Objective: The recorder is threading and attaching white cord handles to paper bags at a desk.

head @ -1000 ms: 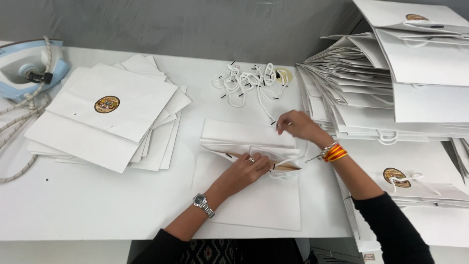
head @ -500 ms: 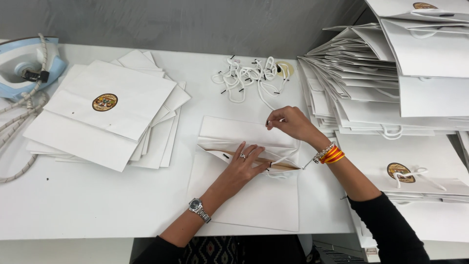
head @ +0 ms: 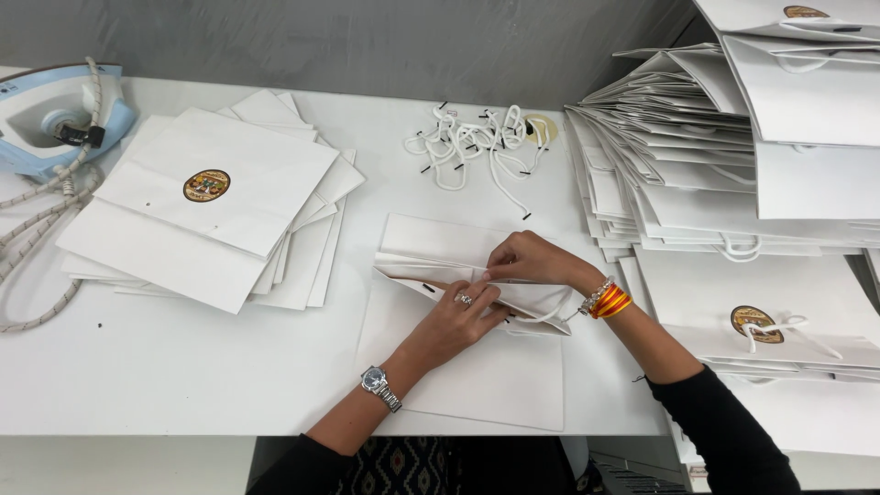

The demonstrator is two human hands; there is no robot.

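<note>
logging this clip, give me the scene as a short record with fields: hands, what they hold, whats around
left hand: left hand pressed on the open mouth of the white paper bag, ring and wristwatch on
right hand: right hand pinching the bag's top edge, a white cord handle looped below it
surface: white table
left side: stack of flat bags, clothes iron
middle back: loose cord handles
right side: piles of finished bags
</note>
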